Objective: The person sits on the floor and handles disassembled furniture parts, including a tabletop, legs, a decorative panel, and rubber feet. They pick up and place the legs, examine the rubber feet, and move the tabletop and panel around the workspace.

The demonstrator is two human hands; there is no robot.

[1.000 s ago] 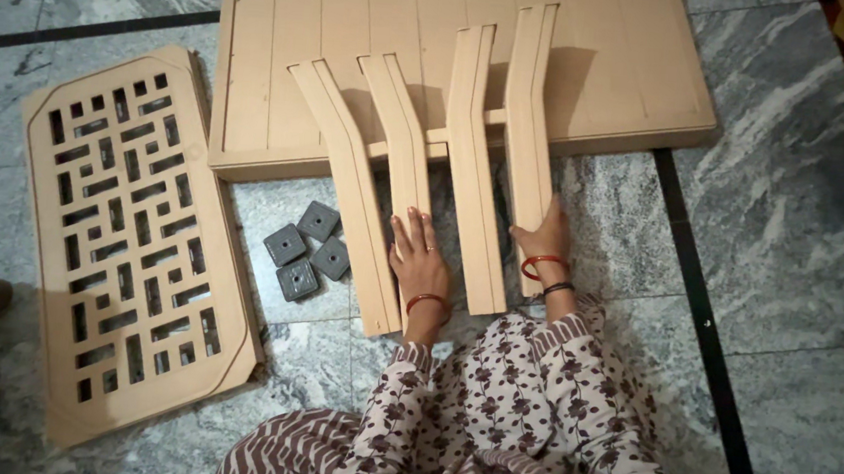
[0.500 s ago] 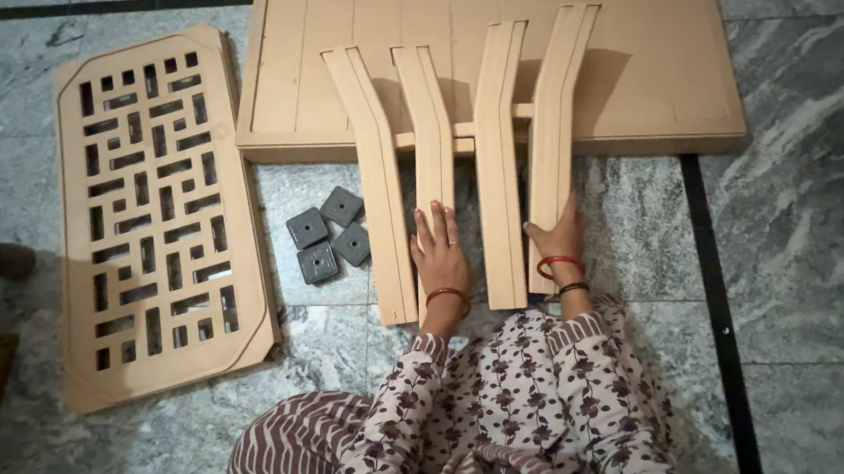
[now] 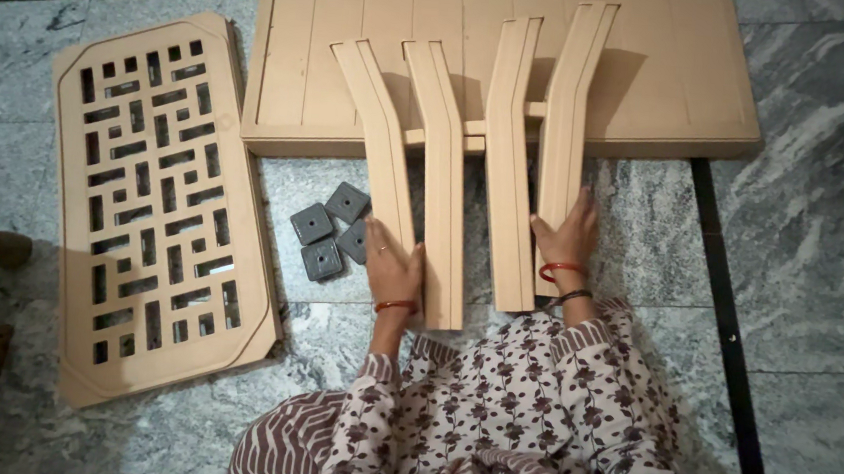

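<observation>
1. As you sit on the marble floor [image 3: 799, 297], four bent wooden legs lie side by side, upper ends on the flat panel [image 3: 656, 75].
2. Your left hand [image 3: 392, 265] lies spread, pinching nothing, on the two left legs [image 3: 417, 166].
3. Your right hand [image 3: 568, 233] rests flat on the rightmost leg [image 3: 567, 118].
4. Grey square pads [image 3: 330, 230] sit beside your left hand; a lattice panel [image 3: 159, 201] lies farther left.

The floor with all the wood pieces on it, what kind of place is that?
Probably a room in a home, not a workshop. The floor is polished grey marble tile, the person sits on it, and flat-pack furniture parts lie loose: four bent beige legs, a lattice panel and a slatted board.
</observation>
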